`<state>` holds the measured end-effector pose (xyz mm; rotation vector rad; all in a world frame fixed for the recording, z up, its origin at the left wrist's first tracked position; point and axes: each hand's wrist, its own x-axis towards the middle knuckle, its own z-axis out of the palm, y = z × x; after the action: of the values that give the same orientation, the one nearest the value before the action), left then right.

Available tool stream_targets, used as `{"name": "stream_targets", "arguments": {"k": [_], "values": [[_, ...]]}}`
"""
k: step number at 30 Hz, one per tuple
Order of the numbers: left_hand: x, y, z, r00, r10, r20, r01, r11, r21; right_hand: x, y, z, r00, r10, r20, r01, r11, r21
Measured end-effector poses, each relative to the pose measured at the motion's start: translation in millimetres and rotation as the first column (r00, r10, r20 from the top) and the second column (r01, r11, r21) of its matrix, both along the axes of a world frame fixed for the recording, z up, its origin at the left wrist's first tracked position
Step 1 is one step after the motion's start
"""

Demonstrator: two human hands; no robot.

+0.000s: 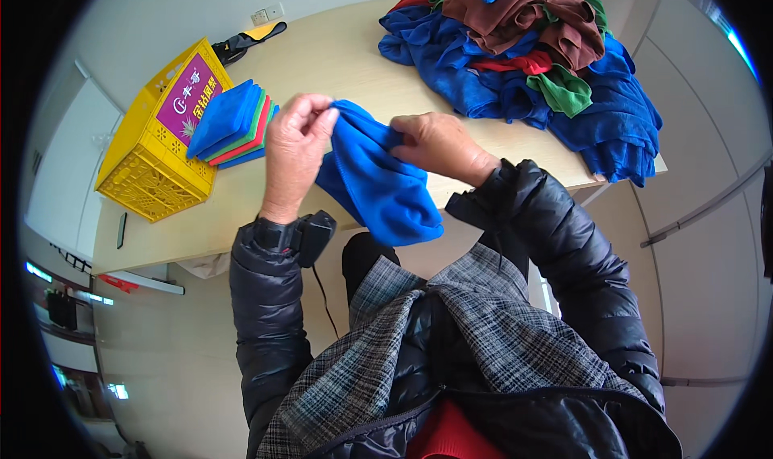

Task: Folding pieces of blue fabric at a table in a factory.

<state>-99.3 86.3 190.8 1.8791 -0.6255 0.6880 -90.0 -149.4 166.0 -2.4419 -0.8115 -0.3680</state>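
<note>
A blue cloth [378, 181] hangs between my two hands over the near edge of the table, its lower part drooping toward my lap. My left hand [296, 149] pinches its upper left corner between thumb and fingers. With fingers curled, my right hand [443, 145] grips the cloth's right edge. Just left of my left hand lies a stack of folded cloths [233, 125] in blue, green and red, leaning by the yellow crate. Far right, a large heap of loose cloths [515, 56] in blue, brown, red and green covers the table's corner.
The yellow plastic crate [161, 157] with a purple label stands at the table's left. Behind it lies a black strap [250, 42]. A dark flat object [121, 229] rests near the left edge of the pale wooden table [338, 44]. White cabinets [700, 137] flank the right side.
</note>
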Motion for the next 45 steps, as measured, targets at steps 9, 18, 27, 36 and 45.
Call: {"name": "stream_targets", "arguments": {"k": [9,18,27,36,45], "values": [[1,44,34,0.999,0.031,0.017,-0.029,0.996,-0.086,5,-41,-39,0.956,-0.006,-0.292,-0.104,0.927,-0.361],[-15,71,54,0.987,0.145,0.067,-0.133,0.979,-0.155,-1,-44,-48,0.974,0.186,-0.131,-0.217,0.933,-0.288],[-17,126,70,0.954,0.269,0.133,-0.246,0.955,-0.163,2,-69,27,0.972,0.209,0.104,-0.207,0.978,-0.035],[8,126,76,0.973,0.218,0.076,-0.199,0.959,-0.201,9,-97,115,0.905,0.104,0.413,-0.153,0.984,0.088],[13,116,60,0.975,0.220,0.039,-0.209,0.959,-0.194,15,-113,117,0.975,0.119,0.186,-0.169,0.946,0.278]]}}
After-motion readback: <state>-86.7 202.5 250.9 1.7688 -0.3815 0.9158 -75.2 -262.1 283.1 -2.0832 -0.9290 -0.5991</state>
